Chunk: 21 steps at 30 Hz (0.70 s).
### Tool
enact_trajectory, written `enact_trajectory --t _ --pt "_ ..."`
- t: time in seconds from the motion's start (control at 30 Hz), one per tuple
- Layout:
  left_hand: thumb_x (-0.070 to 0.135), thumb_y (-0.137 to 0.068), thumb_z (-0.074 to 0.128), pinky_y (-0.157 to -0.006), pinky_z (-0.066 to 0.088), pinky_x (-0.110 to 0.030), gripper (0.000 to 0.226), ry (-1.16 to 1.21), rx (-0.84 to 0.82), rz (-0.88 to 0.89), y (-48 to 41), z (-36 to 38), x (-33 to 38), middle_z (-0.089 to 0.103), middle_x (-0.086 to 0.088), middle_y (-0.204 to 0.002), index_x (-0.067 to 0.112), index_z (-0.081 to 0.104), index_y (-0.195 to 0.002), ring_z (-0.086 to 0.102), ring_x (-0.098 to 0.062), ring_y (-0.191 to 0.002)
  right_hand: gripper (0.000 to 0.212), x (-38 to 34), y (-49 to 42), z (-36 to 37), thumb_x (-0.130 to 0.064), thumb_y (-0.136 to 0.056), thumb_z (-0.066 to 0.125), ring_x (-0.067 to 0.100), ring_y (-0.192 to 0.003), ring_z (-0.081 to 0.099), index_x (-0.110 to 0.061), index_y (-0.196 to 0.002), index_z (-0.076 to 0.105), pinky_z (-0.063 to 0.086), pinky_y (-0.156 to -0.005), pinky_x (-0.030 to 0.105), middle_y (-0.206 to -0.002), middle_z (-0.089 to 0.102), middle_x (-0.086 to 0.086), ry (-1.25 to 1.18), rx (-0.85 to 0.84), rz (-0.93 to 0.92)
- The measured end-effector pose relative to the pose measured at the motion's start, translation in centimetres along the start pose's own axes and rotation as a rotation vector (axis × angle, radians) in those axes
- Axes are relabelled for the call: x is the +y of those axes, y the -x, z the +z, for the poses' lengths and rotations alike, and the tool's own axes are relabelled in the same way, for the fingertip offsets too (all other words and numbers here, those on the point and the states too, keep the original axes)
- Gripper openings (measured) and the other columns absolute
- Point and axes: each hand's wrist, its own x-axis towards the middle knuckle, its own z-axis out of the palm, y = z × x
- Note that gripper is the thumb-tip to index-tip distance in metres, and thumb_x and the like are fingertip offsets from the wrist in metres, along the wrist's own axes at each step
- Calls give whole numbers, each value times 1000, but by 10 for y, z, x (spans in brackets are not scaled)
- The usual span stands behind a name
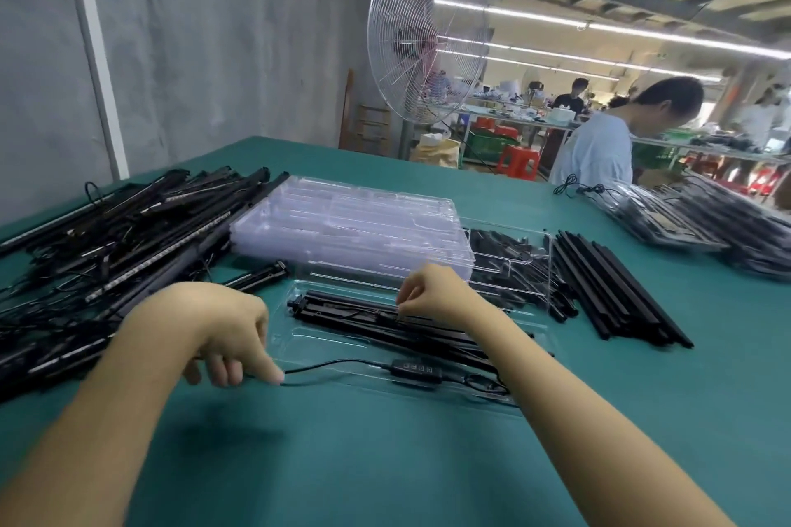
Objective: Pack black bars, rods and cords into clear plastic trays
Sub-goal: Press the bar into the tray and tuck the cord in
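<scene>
**Cord end in my left fingers, bars under my right**

My left hand [231, 338] pinches the loose end of the cord [342, 363] at the near-left edge of the clear tray [325, 336]. The cord's controller [417, 370] lies in the tray's near channel. My right hand [432, 291] curls down on the black bars [368, 314] in the tray's far half, fingertips closed on them.

If I tug the cord hard, the light tray may skid or the controller may pop out. If my right grip eases, the bars could roll from their slot.

The green table cover [385, 462] looks smooth. Empty trays [355, 227] are stacked just beyond, with a pile of loose bars [107, 235] on the left and rods [608, 282] on the right. A fan [428, 30] stands at the far edge, in a long workshop.
</scene>
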Motion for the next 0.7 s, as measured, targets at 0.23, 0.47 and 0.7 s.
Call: enact_trajectory --t 0.23,0.47,0.7 --pt "38 -83 68 -57 48 -23 29 -195 11 -65 -30 11 -1 62 1 -72 19 46 -85 57 -16 -57 13 -1 -5 12 -18 -82 71 5 -58 50 -7 -89 70 42 -61 21 -72 59 1 -93 -55 -86" --pt "35 -83 59 -69 40 -24 17 -465 294 -3 -39 6 -7 57 4 -89 21 50 -84 53 -15 -82 7 -9 -13 15 -8 -77 73 16 -65 54 -6 -75 67 45 -62 23 -73 62 8 -52 -71 -65" --pt "37 -78 64 -59 33 -24 24 -355 317 -18 -37 0 -7 52 1 -85 19 49 -85 46 -18 -74 8 -9 -12 17 -6 -79 72 11 -50 53 -7 -74 65 48 -57 23 -69 63 9 -32 -117 -67"
